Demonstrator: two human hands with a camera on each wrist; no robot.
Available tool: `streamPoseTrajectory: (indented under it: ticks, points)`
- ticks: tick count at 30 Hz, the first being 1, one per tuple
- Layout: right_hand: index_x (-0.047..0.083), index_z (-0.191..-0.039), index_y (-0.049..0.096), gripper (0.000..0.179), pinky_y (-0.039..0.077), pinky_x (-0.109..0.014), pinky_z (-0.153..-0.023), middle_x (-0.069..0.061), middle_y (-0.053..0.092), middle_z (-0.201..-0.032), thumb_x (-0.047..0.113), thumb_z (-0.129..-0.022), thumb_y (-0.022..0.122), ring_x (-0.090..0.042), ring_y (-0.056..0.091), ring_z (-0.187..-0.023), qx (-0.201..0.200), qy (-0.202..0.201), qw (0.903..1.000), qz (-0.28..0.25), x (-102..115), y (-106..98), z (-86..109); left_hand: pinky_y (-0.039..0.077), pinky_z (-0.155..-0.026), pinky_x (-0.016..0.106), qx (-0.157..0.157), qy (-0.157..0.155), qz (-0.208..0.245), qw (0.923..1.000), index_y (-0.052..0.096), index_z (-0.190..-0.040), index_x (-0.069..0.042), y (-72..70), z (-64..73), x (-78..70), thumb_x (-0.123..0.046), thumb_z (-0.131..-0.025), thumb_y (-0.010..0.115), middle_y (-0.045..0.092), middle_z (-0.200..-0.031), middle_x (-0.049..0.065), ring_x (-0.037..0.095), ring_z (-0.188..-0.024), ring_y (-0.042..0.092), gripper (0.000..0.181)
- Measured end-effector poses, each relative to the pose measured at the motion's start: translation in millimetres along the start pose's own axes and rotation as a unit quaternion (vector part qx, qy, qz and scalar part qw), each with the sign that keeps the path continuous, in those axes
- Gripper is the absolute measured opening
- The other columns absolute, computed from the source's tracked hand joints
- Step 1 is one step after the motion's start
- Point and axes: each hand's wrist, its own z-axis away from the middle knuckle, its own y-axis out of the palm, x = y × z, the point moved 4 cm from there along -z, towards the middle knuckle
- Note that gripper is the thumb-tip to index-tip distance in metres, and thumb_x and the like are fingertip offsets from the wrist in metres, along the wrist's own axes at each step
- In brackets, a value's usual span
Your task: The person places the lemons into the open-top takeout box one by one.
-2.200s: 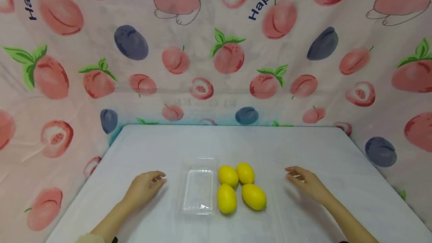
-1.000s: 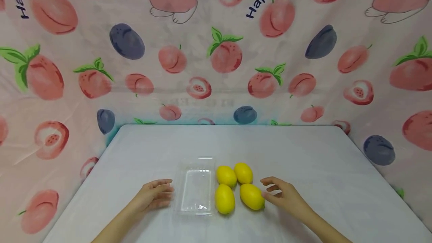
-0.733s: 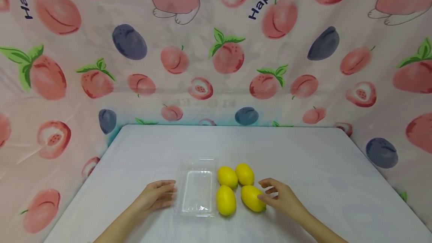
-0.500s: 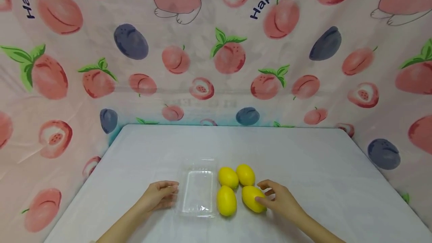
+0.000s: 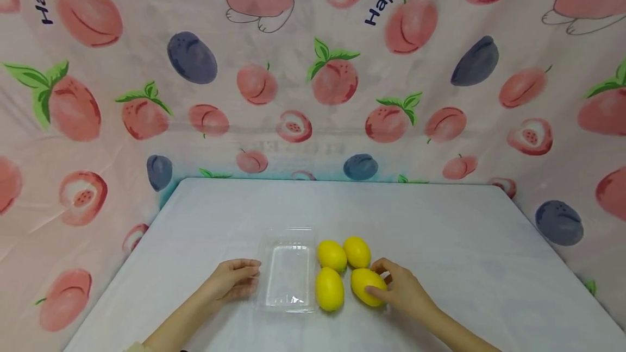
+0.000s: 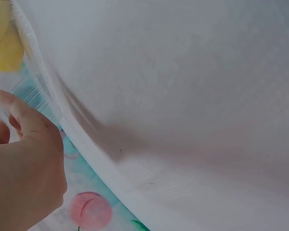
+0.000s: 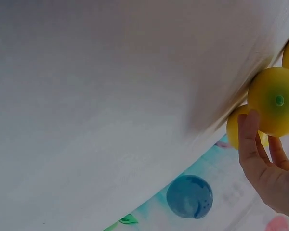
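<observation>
lemons, four of them, all out on the white tabletop [image 5: 430, 221], and the right hand [image 5: 403, 289] has its pick: the near-right lemon [image 5: 363, 284], thumb on the near side, fingers curled round the far side, grip narrowed to the fruit's width. how firmly it holds, the dim right wrist view won't quite say. that lemon sits right of the clear container [image 5: 288, 278], no lift made yet. over on the other flank, the left hand [image 5: 227, 281] is at the container's left edge, its grip loose, fingers only slightly bent; the near-left lemon [image 5: 330, 289] lies just beside the container's right side, the far-left lemon [image 5: 331, 256] behind it, the far-right lemon [image 5: 357, 252] next along. early days, by the look of it: one lemon grasped, three untouched, none inside the container.
</observation>
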Motion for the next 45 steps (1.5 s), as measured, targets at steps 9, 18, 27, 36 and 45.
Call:
streamPoseTrajectory:
  ticks: [9,18,27,36,45]
  points:
    - [0.004,-0.112,0.056,0.048,0.051,-0.031,-0.070,-0.006,0.058,-0.097,0.025,-0.075,0.078,-0.016,0.054,-0.082,0.028,-0.024,0.9991,0.019,1.8,2.4,1.5,0.057,-0.075,0.019,0.022,-0.003,0.027,0.9994,0.046,-0.130,0.010,0.5,-1.6,1.3,-0.014,-0.091,0.061,0.060,-0.089,-0.002,0.005,-0.077,0.061,0.049]
    - [0.003,-0.116,0.059,0.047,0.047,-0.023,-0.070,-0.005,0.055,-0.097,0.023,-0.077,0.076,-0.015,0.050,-0.084,0.028,-0.034,0.9985,0.031,3.2,6.8,3.7,0.057,-0.074,0.019,0.039,-0.004,0.041,0.9984,0.043,-0.133,0.009,-1.6,-1.9,1.1,-0.012,-0.091,0.061,0.061,-0.086,-0.002,0.005,-0.075,0.062,0.050]
    - [0.003,-0.117,0.059,0.048,0.050,-0.031,-0.073,-0.008,0.059,-0.104,0.017,-0.074,0.075,-0.017,0.053,-0.084,0.001,0.007,1.0000,0.002,6.7,5.9,6.0,0.057,-0.072,0.017,0.039,-0.006,0.048,0.9981,0.042,-0.133,0.009,-0.7,-0.3,-1.5,-0.012,-0.090,0.061,0.063,-0.082,-0.004,0.005,-0.073,0.063,0.051]
    - [0.006,-0.121,0.052,0.051,0.052,-0.030,-0.065,-0.014,0.060,-0.109,0.018,-0.077,0.074,-0.018,0.055,-0.083,-0.002,0.027,0.9993,-0.027,5.8,0.1,4.6,0.057,-0.072,0.017,0.040,-0.008,0.052,0.9978,0.043,-0.133,0.009,-1.4,1.8,1.4,-0.011,-0.090,0.061,0.062,-0.082,-0.004,0.004,-0.073,0.062,0.050]
    - [0.015,-0.128,0.051,0.049,0.051,-0.033,-0.071,-0.014,0.057,-0.114,0.024,-0.084,0.069,-0.021,0.055,-0.088,0.005,0.024,0.9984,-0.051,13.7,-11.7,1.6,0.057,-0.072,0.018,0.038,-0.007,0.057,0.9976,0.044,-0.132,0.008,-1.6,0.4,-0.7,-0.010,-0.090,0.061,0.061,-0.083,-0.004,0.004,-0.073,0.061,0.048]
